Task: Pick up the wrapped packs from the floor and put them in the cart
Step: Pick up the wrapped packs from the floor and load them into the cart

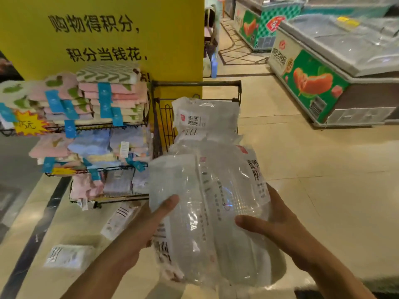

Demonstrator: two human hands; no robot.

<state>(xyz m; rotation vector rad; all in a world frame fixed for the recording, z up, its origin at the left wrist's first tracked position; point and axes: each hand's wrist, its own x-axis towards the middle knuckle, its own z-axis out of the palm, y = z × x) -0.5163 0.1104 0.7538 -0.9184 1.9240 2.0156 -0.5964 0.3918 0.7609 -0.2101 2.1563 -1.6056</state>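
A stack of clear wrapped packs (207, 208) with white labels fills the lower middle of the head view. My left hand (140, 229) grips its left side, thumb on top. My right hand (278, 229) holds its right side, thumb across the front. Just beyond the stack stands the dark wire cart (194, 84), and another wrapped pack (205, 117) lies in it. Two more wrapped packs lie on the floor to the left: one (121, 219) partly behind my left arm, one (69, 256) near the lower left.
A wire rack (90, 126) of folded towels stands left of the cart, against a yellow pillar (108, 29). Chest freezers (336, 67) line the right side. Beige tiled floor (313, 169) stretches between cart and freezers.
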